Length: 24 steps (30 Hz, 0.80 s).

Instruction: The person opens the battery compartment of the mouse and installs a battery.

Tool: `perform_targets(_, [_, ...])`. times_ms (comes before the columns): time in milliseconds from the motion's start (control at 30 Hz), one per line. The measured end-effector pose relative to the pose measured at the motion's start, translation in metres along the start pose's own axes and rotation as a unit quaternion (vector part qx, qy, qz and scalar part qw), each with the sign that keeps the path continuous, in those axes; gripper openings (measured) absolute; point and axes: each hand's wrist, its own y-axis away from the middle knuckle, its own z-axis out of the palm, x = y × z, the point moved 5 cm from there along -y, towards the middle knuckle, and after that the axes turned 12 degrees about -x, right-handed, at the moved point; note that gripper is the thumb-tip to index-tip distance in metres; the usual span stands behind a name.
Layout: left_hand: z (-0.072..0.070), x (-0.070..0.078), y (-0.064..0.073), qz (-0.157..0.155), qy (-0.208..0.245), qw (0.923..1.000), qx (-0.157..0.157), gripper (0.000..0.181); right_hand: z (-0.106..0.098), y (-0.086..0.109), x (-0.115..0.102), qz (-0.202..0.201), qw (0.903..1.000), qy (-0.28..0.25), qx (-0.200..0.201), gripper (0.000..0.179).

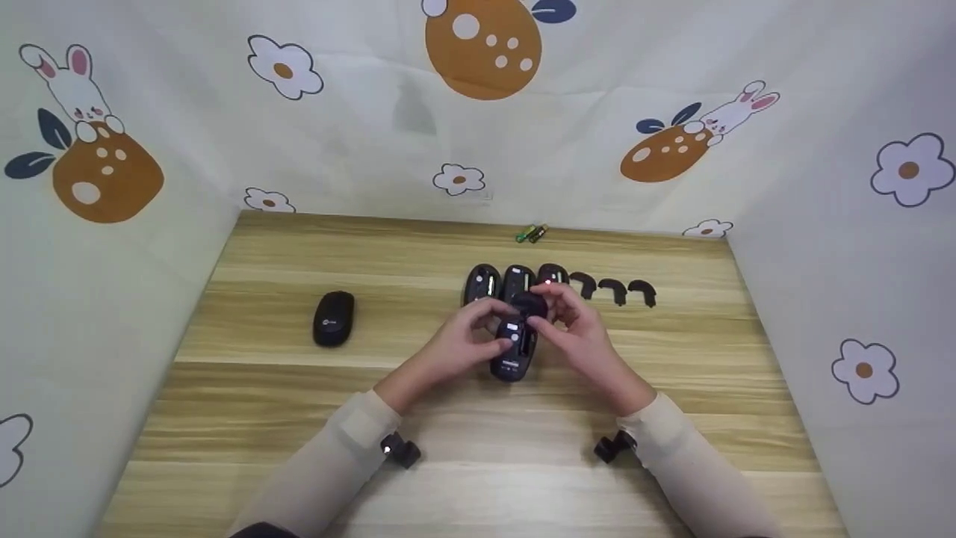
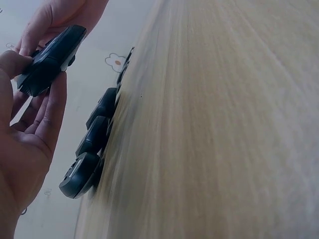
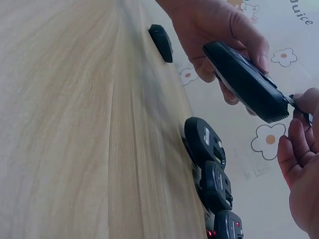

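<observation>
A black computer mouse (image 1: 511, 368), underside up, is held above the table by my left hand (image 1: 464, 338), thumb on one side and fingers on the other. My right hand (image 1: 581, 329) pinches a dark battery cover (image 1: 529, 302) at the far end of this mouse. In the right wrist view, a thin part of the cover (image 3: 291, 101) shows between the right fingertips, right at the mouse's end. The battery slot (image 1: 527, 344) is exposed. Just beyond the hands, three more mice (image 1: 517, 278) lie underside up in a row, partly hidden by the hands.
Three curved dark covers (image 1: 614, 290) lie to the right of the mouse row. Green batteries (image 1: 531, 234) are near the table's back edge. Another black mouse (image 1: 333, 320) sits right side up at the left. Printed cloth (image 1: 358, 134) encloses the back and sides.
</observation>
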Motion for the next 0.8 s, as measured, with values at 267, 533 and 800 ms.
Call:
perform_targets(267, [-0.001,-0.001,0.001,-0.015,-0.007,0.9999,0.0,0.043,-0.016,0.002,0.004,0.016,0.9989,-0.034,0.029,0.044])
perform_targets(533, [-0.003,-0.002,0.003,-0.029,-0.002,0.9996,0.004,0.044,-0.045,0.009,0.012,0.037,0.9987,-0.017,0.031,0.044])
perform_targets(800, [-0.004,-0.002,0.004,-0.043,0.008,0.999,0.007,0.045,-0.083,0.018,0.023,0.072,0.9964,0.022,0.038,0.041])
